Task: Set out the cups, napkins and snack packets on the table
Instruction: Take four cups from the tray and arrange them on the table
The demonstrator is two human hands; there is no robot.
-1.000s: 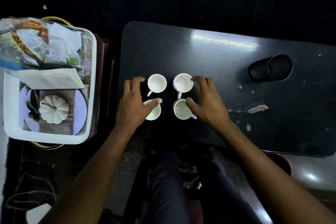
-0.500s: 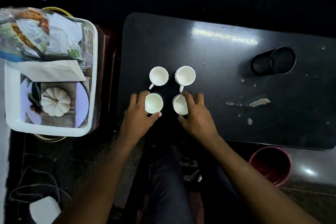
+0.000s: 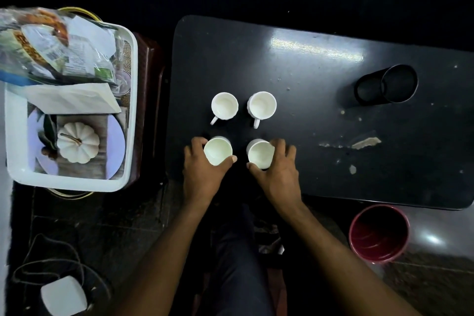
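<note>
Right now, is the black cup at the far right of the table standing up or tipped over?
Tipped over. The black cup lies on its side on the table, so its round mouth faces sideways instead of up.

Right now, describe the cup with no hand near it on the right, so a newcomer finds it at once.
Start at the black table. Four white cups form a square near its left end. Take the far-right cup: untouched, handle pointing toward the person, unlike the near cups held by hands.
</note>
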